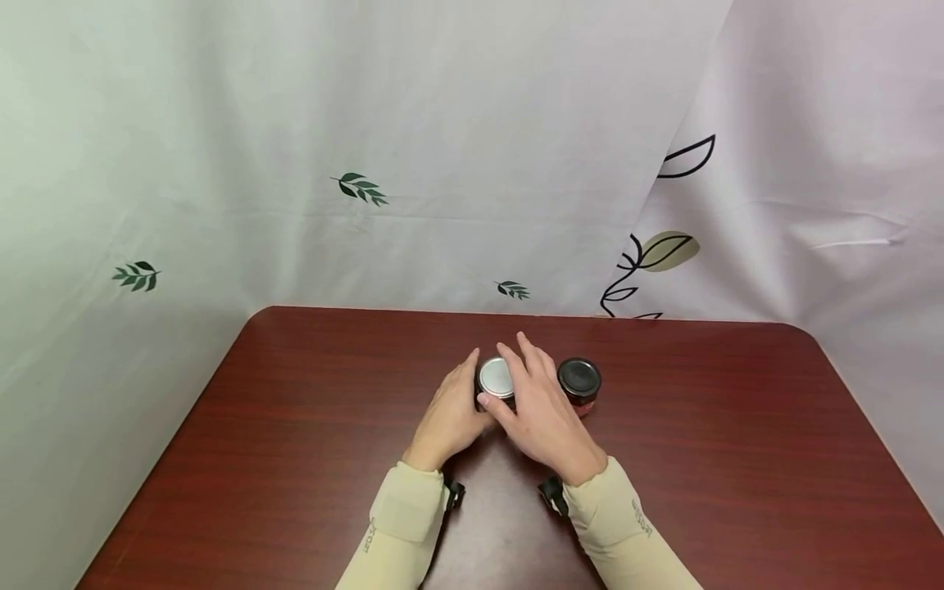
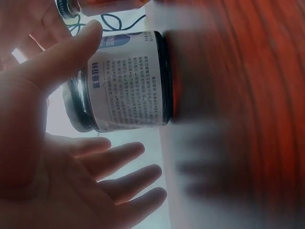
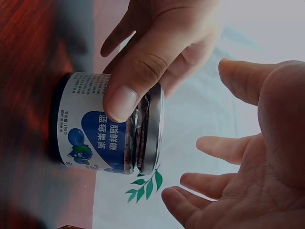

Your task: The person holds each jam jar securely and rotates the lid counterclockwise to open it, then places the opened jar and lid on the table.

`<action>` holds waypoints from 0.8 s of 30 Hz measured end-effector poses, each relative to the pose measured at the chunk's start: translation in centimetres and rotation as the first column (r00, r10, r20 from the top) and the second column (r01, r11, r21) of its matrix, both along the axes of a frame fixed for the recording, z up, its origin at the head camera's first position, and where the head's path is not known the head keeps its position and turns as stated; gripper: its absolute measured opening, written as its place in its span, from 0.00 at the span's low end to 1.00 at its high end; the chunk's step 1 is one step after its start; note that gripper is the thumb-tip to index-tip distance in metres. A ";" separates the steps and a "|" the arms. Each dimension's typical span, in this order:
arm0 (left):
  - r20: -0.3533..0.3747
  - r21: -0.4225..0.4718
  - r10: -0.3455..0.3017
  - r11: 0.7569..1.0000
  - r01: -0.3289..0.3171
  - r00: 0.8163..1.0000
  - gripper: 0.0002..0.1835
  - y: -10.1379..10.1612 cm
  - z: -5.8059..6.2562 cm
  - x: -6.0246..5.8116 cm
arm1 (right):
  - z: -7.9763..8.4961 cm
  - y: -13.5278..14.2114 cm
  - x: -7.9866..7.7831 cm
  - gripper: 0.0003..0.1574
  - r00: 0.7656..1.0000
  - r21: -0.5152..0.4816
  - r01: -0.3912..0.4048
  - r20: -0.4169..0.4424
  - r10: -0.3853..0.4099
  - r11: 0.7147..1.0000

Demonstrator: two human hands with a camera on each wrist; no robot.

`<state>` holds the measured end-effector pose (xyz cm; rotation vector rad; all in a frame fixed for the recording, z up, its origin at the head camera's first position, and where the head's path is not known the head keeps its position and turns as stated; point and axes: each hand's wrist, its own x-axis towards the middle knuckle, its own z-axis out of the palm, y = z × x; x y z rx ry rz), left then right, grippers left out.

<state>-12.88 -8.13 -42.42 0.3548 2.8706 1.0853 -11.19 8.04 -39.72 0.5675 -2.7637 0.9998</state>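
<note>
A blueberry jam jar with a silver lid stands upright on the table, between the two hands. My left hand is around its left side. In the right wrist view the left thumb lies over the white and blue label. The left fingers reach along the other side, spread and fairly straight, with a gap to the glass in the left wrist view. Over the jar's right side hovers my right hand, fingers extended and apart, nothing between them. In the right wrist view it sits away from the lid.
A second jar with a black lid and reddish sides stands just right of the right hand. The dark red wooden table has rounded far corners. A pale leaf-patterned curtain hangs behind it and at both sides.
</note>
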 end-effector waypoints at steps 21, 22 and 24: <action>0.014 0.019 -0.006 1.000 0.006 1.000 0.49 0.2 -0.2 0.0 | -0.7 -0.2 -0.4 0.41 0.999 0.018 -0.022 -0.039 0.023 1.000; 0.017 0.018 -0.006 1.000 0.005 1.000 0.49 0.1 -0.2 0.0 | -0.8 -0.2 -0.4 0.40 0.999 0.019 -0.020 -0.045 0.021 1.000; 0.022 0.017 -0.002 1.000 0.002 1.000 0.50 0.1 -0.3 0.0 | -0.8 -0.3 -0.4 0.40 0.998 0.020 -0.019 -0.053 0.020 1.000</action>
